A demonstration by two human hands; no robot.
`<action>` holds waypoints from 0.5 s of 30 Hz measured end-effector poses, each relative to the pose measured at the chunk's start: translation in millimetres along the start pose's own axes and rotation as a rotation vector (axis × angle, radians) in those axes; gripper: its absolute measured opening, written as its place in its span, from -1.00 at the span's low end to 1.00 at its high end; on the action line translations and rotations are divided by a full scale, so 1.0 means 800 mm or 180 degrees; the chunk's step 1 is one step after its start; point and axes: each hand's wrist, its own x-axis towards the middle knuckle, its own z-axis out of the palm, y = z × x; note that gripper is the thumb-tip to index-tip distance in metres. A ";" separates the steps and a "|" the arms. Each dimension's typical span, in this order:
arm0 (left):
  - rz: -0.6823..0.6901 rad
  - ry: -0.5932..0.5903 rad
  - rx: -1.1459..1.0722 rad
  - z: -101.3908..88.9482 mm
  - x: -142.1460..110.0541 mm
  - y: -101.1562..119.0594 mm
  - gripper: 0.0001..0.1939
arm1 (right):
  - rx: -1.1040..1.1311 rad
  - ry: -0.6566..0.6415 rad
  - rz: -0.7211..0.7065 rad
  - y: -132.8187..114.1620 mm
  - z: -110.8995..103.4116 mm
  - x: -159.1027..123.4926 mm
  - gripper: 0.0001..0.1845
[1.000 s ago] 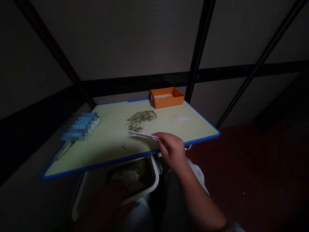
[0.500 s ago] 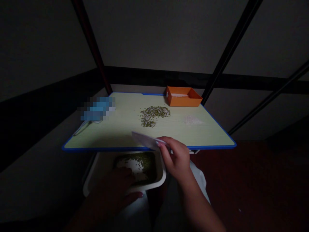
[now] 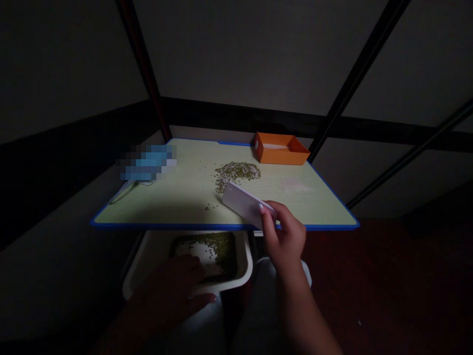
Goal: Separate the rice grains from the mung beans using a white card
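Observation:
My right hand [image 3: 286, 234] pinches a flat white scraper [image 3: 244, 203], thumb on its near face. The scraper slants over the table's front part, its far end at the near side of a pile of green beans mixed with pale grains [image 3: 238, 171]. A few loose beans [image 3: 210, 207] lie left of the scraper. Below the table edge, my left hand [image 3: 177, 281] grips the near side of a white basin [image 3: 246, 276], fingers over the rim and thumb outside; it is in deep shadow. Green beans [image 3: 223, 246] lie in the basin, mostly on its right side.
The pale table [image 3: 188, 172] has a blue edge. An orange tray [image 3: 283, 157] with pale grains stands at the back right. A small heap of pale grains [image 3: 293, 185] lies on the right. A blurred blue item [image 3: 150, 162] lies at the left edge.
My right hand has moved the scraper up and right, from the table's front edge to the pile's near side. A few loose beans now show left of it. My left hand stays at the basin.

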 end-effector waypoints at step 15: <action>0.0023 -0.0075 0.0058 0.011 -0.006 -0.008 -0.65 | -0.0042 0.0145 0.0426 -0.020 0.025 -0.007 -0.78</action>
